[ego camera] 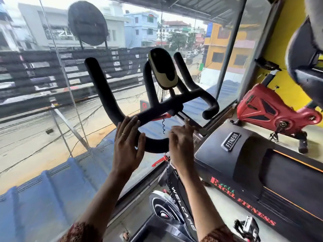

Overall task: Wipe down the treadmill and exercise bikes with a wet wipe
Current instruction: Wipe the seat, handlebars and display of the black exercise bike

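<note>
- The black exercise bike [183, 206], lettered "WELCARE" on its frame, stands on the floor hard against the glass window [43, 137], straight ahead of the person.
- Its padded black handlebar [153, 111] rises in front of the glass. A black and cream console [163, 70] is mounted above the crossbar.
- The left hand [127, 147] is raised to the handlebar where the left horn curves into the crossbar. Its fingers [130, 123] are straight and close together, laid flat on the padding. The thumb lies across the lower loop, and a ring shows on one finger.
- The right hand [181, 145] is at the right end of the lower loop and blurred. One of its fingers [187, 123] points upward and the others look loosely bent. I cannot tell whether they grip anything.
- A pale patch [177, 128] shows at those fingertips, too smeared to identify.
- A dark coiled cable [163, 126] hangs between the two hands.
- A red lever [159, 162] juts from the stem below the handlebar, and the flywheel [161, 209] sits lower on the bike.
- The treadmill [253, 172], with a "FITNESS" badge and red "EXCEL FITNESS" lettering, lies just beside the bike on its right.
- A red bike [272, 110] stands beyond the treadmill, near the yellow wall.
</note>
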